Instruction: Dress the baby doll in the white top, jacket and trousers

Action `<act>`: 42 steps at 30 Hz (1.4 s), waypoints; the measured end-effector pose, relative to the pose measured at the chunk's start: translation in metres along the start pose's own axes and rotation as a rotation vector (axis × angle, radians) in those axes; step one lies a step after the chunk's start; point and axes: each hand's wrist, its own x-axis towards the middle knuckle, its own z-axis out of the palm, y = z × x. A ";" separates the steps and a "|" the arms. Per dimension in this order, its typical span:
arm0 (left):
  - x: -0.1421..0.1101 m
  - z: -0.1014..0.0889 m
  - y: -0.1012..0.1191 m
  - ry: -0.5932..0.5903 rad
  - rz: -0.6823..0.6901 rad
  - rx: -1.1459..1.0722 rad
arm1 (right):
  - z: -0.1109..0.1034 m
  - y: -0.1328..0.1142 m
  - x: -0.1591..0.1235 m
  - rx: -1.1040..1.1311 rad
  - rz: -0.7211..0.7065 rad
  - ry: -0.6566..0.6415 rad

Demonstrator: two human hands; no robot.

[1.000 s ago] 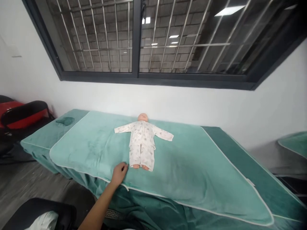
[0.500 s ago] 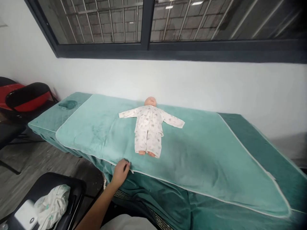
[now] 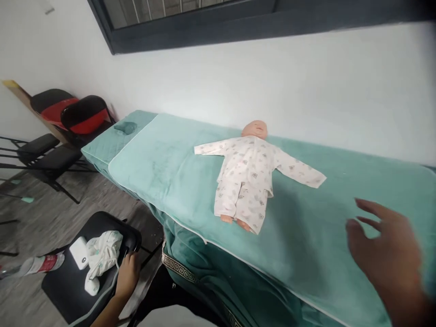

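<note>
A baby doll (image 3: 257,129) lies on its back on the green bed cover (image 3: 170,168), arms spread wide. It wears a white patterned top (image 3: 248,159) and matching trousers (image 3: 241,204), with its feet showing at the hems. My right hand (image 3: 384,250) hovers over the cover to the right of the doll, fingers apart, holding nothing. Down at the left, my left hand (image 3: 128,274) is closed on the near edge of a black folding chair (image 3: 64,290). Beside it on that seat lie a crumpled white printed cloth (image 3: 104,252) and a white device (image 3: 79,252).
A plastic bottle (image 3: 44,263) with a red label is beyond the chair seat. Black and red chairs (image 3: 85,116) stand past the bed's left end. Behind the bed runs a white wall (image 3: 306,91) under a dark-framed window (image 3: 190,32).
My left hand has left the bed's edge and moved down-left to the chair. My right hand has come into view at the right. The view has tilted down and turned left.
</note>
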 end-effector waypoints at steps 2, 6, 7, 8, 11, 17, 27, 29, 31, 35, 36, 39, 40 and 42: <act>0.002 0.002 -0.002 0.029 0.073 0.012 | 0.044 0.008 0.013 0.101 0.042 0.055; 0.044 -0.001 0.056 0.084 0.284 -0.109 | 0.094 0.029 0.044 0.026 0.123 0.065; 0.063 -0.005 0.081 0.118 0.340 -0.150 | 0.099 0.029 0.054 0.005 0.151 0.062; 0.085 -0.011 0.108 0.172 0.402 -0.192 | 0.103 0.028 0.065 -0.013 0.167 0.048; 0.171 -0.026 0.196 0.481 0.491 -0.251 | 0.106 0.015 0.096 -0.060 0.179 -0.019; 0.360 -0.014 0.328 0.341 0.429 -0.197 | 0.111 0.008 0.127 -0.152 0.089 -0.109; 0.444 0.012 0.372 0.150 0.372 0.111 | 0.133 0.031 0.172 -0.284 0.156 0.056; 0.445 0.013 0.371 0.166 0.355 0.104 | 0.133 0.031 0.175 -0.262 0.182 0.068; 0.446 0.013 0.371 0.178 0.334 0.099 | 0.132 0.030 0.175 -0.214 0.228 0.084; 0.448 0.013 0.371 0.219 0.245 0.084 | 0.127 0.026 0.171 -0.161 0.302 0.135; 0.448 0.013 0.371 0.228 0.228 0.079 | 0.127 0.025 0.170 -0.169 0.308 0.146; 0.447 0.014 0.372 0.247 0.198 0.070 | 0.127 0.024 0.170 -0.197 0.322 0.144; 0.447 0.014 0.372 0.247 0.194 0.068 | 0.128 0.025 0.170 -0.204 0.319 0.129; 0.447 0.014 0.372 0.239 0.191 0.065 | 0.129 0.026 0.172 -0.212 0.289 0.084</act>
